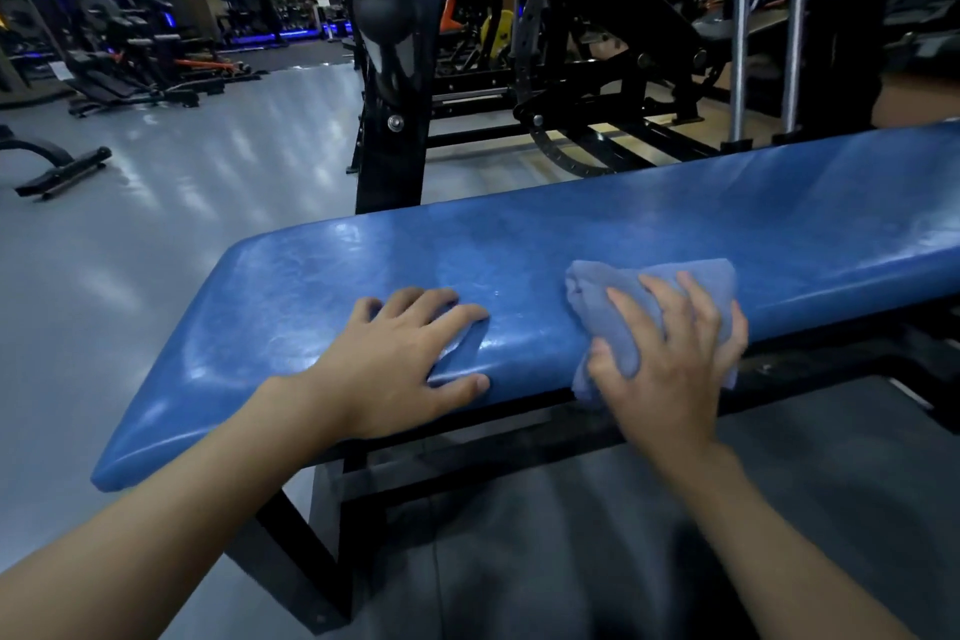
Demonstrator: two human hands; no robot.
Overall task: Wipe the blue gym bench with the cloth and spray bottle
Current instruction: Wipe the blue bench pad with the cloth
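Observation:
The blue gym bench (pixel 649 229) runs from lower left to upper right across the view, its padded top glossy. My right hand (pixel 670 359) presses a crumpled blue-grey cloth (pixel 613 286) onto the near edge of the pad, fingers spread over it; part of the cloth hangs over the edge. My left hand (pixel 405 359) lies flat on the pad to the left of the cloth, fingers apart, holding nothing. No spray bottle is in view.
A black upright post with a round knob (pixel 387 16) stands just behind the bench. More black machine frames (pixel 597 83) and chrome rods (pixel 740 26) fill the back right. Grey floor (pixel 182 182) spreads left, with other benches (pixel 124 83) far off.

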